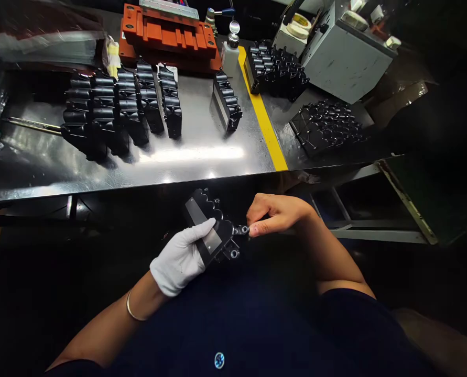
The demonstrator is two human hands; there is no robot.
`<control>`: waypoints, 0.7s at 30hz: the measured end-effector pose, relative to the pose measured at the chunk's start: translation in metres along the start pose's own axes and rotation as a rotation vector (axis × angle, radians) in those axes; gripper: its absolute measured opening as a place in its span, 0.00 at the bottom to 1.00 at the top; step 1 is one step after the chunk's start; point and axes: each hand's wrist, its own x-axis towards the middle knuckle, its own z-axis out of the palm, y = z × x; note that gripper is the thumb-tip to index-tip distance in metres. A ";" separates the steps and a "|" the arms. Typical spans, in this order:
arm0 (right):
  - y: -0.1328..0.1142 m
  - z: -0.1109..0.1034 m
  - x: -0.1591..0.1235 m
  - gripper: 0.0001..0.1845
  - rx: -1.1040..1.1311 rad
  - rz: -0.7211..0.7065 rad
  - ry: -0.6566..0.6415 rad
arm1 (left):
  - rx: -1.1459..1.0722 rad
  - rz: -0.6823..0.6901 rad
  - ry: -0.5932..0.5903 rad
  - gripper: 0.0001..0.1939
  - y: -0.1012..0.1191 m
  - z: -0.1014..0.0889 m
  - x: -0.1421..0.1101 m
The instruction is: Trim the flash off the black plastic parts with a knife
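White-gloved left hand [180, 259] grips a black scalloped plastic block [224, 231]. Right hand [274, 212] pinches its ringed lug [241, 230] at three o'clock

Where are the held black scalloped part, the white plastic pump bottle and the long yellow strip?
Black scalloped part [224, 232]: head view, near end face.
White plastic pump bottle [230, 58]: head view, body.
Long yellow strip [268, 128]: head view, middle stretch.

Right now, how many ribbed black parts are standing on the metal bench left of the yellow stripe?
6 visible: five black parts stand in a row at the left, and a lone part stands nearer the yellow stripe. More could be hidden behind them.
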 end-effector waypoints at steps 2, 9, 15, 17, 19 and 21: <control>0.001 0.004 0.000 0.22 0.062 -0.015 -0.080 | -0.080 0.095 0.000 0.17 0.006 0.005 -0.005; 0.007 0.039 0.013 0.24 0.072 0.016 0.773 | -0.068 0.413 0.002 0.21 0.015 0.004 -0.010; 0.015 0.068 0.049 0.24 0.190 -0.057 1.190 | 0.122 0.505 -0.071 0.14 0.008 -0.008 0.001; 0.014 0.072 0.057 0.23 0.198 -0.032 1.221 | 0.124 0.516 -0.047 0.15 0.008 -0.008 0.001; 0.012 0.077 0.063 0.24 0.243 0.012 1.229 | 0.119 0.509 -0.034 0.16 0.007 -0.007 0.001; 0.011 0.083 0.070 0.26 0.270 0.048 1.285 | 0.102 0.461 -0.036 0.20 0.006 -0.006 0.000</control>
